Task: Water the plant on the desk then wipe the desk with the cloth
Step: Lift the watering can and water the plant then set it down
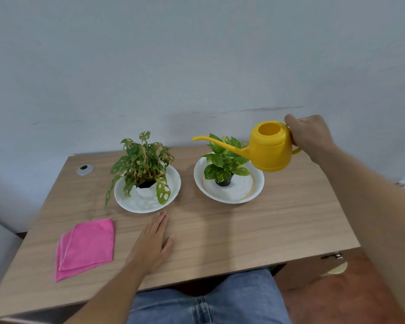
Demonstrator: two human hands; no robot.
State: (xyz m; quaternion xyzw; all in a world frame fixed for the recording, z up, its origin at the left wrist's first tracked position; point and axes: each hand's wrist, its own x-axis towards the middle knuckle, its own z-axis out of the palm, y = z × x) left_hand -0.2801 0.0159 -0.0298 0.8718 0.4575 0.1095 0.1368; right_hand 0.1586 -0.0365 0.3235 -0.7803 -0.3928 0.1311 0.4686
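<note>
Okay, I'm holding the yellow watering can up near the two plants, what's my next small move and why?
Probably tip the watering can forward, spout down. Your right hand holds it level above the desk, and its spout already reaches over the right plant, with no water visibly pouring yet. The left hand rests flat; the pink cloth can wait.

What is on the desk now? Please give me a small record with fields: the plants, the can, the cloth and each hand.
left plant: holed leaves, in white dish
right plant: green-yellow leaves, black pot, in white dish
watering can: yellow, lifted, spout over right plant
cloth: pink, folded, lying left on the desk
left hand: flat on desk
right hand: holds the can's handle
desk: wooden
</note>
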